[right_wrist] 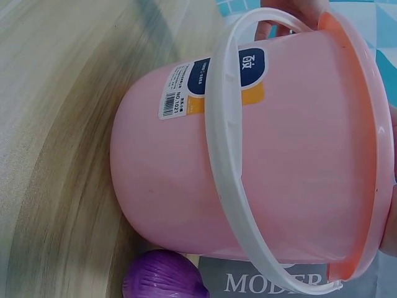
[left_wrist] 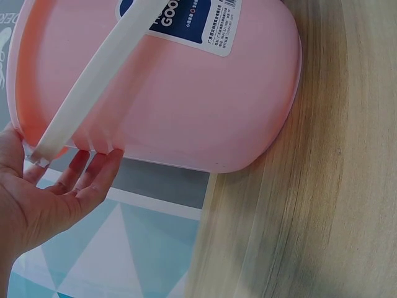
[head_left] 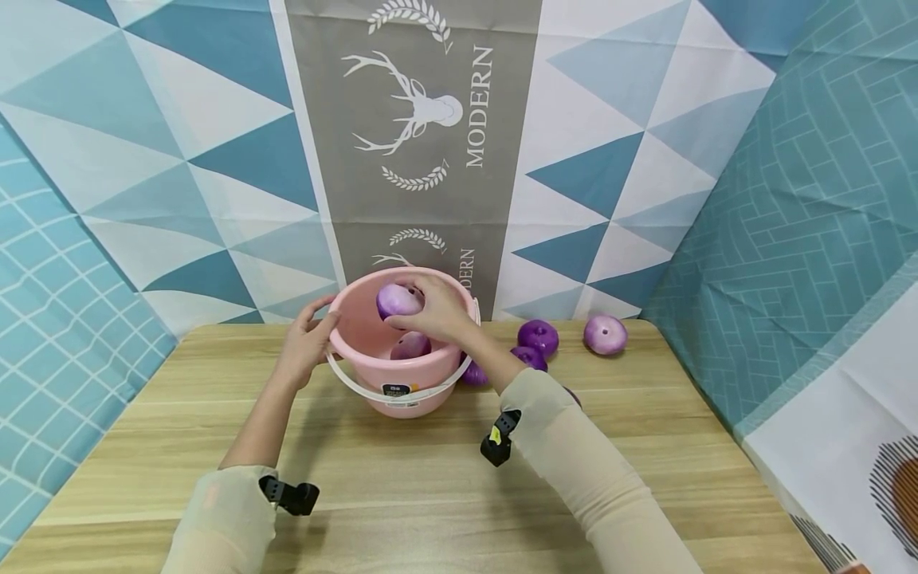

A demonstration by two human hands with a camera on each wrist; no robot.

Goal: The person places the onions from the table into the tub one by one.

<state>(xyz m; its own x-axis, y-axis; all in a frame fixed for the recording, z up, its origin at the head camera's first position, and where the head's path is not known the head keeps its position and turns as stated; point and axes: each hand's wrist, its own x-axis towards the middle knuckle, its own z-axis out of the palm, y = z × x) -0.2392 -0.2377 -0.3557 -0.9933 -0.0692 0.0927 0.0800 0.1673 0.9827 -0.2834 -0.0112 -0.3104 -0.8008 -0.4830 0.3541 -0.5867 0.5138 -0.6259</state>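
A pink bucket (head_left: 369, 371) stands upright at the table's back edge, its white handle (head_left: 429, 394) lowered across the front. My left hand (head_left: 304, 347) grips the rim at the left; in the left wrist view its fingers (left_wrist: 93, 180) press the outer wall beside the handle joint. With my right hand (head_left: 439, 312) I hold a purple onion (head_left: 394, 302) within the bucket's mouth. Another purple onion (head_left: 411, 347) lies lower inside, partly hidden by the front rim. In the right wrist view only a sliver of the right hand (right_wrist: 389, 226) shows past the rim.
Several more purple onions lie on the wooden table (head_left: 402, 494) right of the bucket: a dark one (head_left: 538, 338) at the back, a paler one (head_left: 606, 335) farther right, another (right_wrist: 162, 276) against the bucket's base. A patterned cloth (head_left: 588, 159) hangs directly behind the table.
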